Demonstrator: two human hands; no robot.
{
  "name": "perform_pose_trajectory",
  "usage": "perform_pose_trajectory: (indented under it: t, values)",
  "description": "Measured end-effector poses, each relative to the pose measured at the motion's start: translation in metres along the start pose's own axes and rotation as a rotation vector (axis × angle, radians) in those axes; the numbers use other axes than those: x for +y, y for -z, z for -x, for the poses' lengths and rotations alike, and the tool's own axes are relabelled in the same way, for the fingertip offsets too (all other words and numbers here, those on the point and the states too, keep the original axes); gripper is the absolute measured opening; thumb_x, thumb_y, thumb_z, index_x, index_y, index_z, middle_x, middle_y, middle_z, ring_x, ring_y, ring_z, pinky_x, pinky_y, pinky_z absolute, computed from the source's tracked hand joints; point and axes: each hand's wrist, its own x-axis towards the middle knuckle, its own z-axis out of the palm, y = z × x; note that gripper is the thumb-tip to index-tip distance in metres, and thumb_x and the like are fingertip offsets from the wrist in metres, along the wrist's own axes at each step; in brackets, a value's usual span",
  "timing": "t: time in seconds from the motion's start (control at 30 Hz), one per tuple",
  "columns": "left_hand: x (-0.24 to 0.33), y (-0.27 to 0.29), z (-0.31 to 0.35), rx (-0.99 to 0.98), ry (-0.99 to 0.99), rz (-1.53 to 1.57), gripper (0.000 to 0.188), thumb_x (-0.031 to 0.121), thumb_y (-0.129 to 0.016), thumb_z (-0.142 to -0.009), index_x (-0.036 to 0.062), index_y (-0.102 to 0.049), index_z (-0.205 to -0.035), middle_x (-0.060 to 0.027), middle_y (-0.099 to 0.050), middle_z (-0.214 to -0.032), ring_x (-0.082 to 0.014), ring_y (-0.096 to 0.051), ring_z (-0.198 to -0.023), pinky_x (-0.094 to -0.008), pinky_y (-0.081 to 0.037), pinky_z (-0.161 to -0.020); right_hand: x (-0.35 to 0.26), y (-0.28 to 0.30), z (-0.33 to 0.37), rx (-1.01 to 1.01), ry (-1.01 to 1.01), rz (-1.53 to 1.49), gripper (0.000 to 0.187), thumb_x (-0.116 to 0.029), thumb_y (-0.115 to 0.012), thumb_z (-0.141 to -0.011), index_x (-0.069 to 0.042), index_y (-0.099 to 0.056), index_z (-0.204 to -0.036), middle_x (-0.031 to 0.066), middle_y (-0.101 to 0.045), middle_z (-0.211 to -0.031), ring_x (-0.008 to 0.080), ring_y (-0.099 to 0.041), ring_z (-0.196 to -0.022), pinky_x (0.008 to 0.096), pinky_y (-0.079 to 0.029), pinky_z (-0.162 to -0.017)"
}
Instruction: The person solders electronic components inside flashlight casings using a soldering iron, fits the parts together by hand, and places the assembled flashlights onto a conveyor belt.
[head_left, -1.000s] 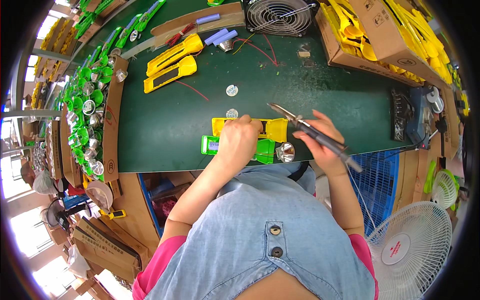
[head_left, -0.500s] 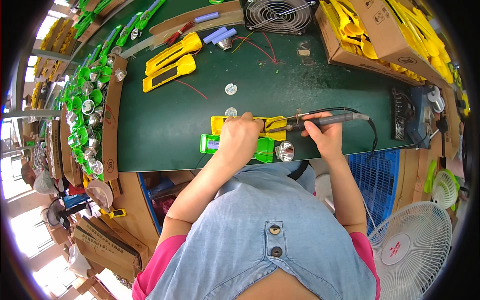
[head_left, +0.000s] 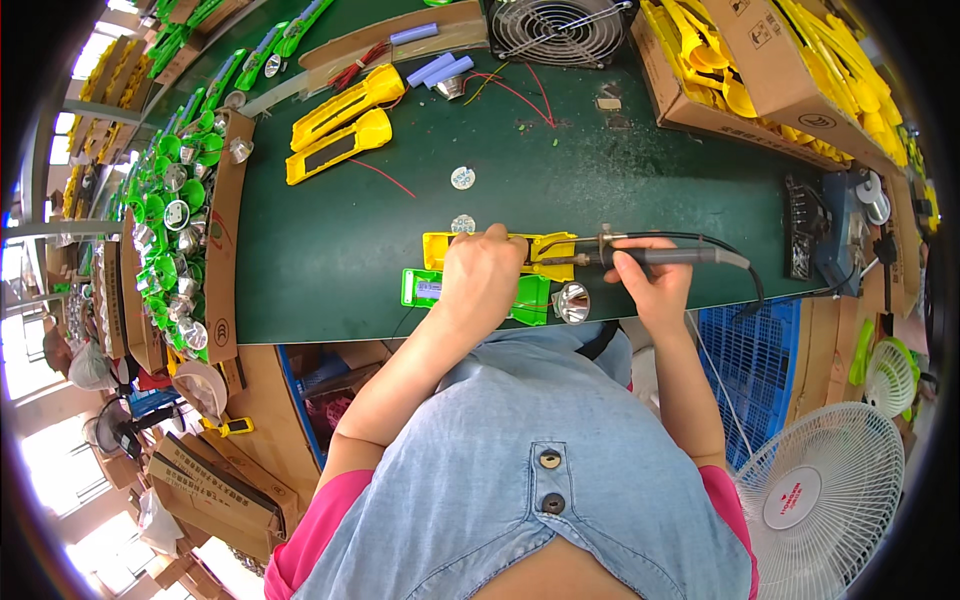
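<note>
My right hand [head_left: 655, 285] grips a soldering iron [head_left: 680, 256] with a dark handle, held level and pointing left. Its tip reaches into the wide end of a yellow flashlight housing [head_left: 553, 270] lying open on the bench. Curled over the middle of that housing, my left hand [head_left: 482, 268] holds it closed-fingered; the fingertips are hidden beneath the hand. Nearer to me lies a green flashlight housing [head_left: 530, 302], partly under my left hand and wrist. A blue cell [head_left: 428, 290] shows in its left end, and a silver reflector [head_left: 572, 302] sits at its right end.
Two yellow housings [head_left: 338, 145], blue cells [head_left: 431, 71] and red wires lie farther back on the green bench [head_left: 350, 240]. Cartons of green parts [head_left: 222, 235] and yellow parts [head_left: 690, 110] flank it. A metal fan grille [head_left: 560, 30] stands behind; a soldering station [head_left: 840, 235] sits right.
My right hand has shifted slightly right, and the iron now lies more level, its handle end lower. My left hand and the housings stay almost where they were.
</note>
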Motion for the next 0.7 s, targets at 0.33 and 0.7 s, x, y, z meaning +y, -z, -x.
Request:
perform_pose_trajectory:
  t: [0.33,0.7]
  values:
    - [0.001,0.001,-0.001,-0.008,-0.002,-0.013,0.006,0.007,-0.057,-0.069,0.0058,-0.063,-0.069,-0.0103,-0.054,-0.065,-0.0271,-0.056,-0.058,-0.0363,-0.045,-0.058,0.000,-0.026,0.030,-0.079,0.412,0.435,0.047,-0.010,-0.067,-0.074,-0.001,-0.044,-0.114,0.0100,-0.062,-0.094,0.0230,-0.060,-0.091,0.0442,-0.032,-0.098]
    - [-0.003,0.008,0.011,0.016,-0.023,0.121,0.011,0.002,-0.057,-0.071,0.0045,-0.064,-0.080,-0.0128,-0.057,-0.073,-0.0284,-0.058,-0.068,-0.0357,-0.045,-0.062,0.001,-0.040,0.024,-0.324,0.310,0.469,0.072,-0.010,-0.074,-0.060,0.000,-0.037,-0.122,0.0136,-0.055,-0.113,0.0269,-0.052,-0.106,0.0486,-0.013,-0.108]
